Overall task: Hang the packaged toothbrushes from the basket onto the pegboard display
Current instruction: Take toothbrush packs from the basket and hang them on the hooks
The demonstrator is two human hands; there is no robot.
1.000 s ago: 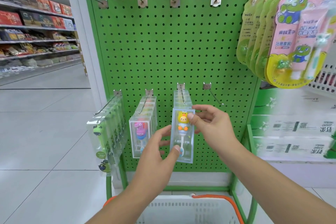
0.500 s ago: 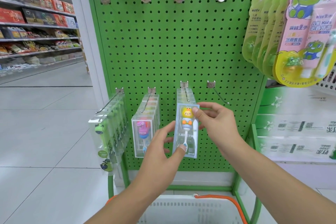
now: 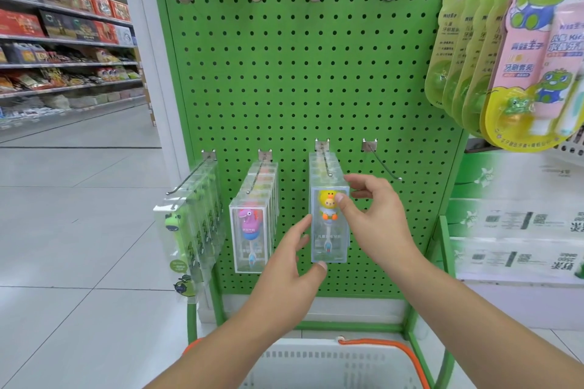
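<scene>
Between both hands (image 3: 373,218) — duck toothbrush pack (image 3: 328,224)

Both hands — left hand (image 3: 292,257), right hand (image 3: 368,215) — holding duck toothbrush pack (image 3: 328,230), green pegboard (image 3: 316,79)
</scene>
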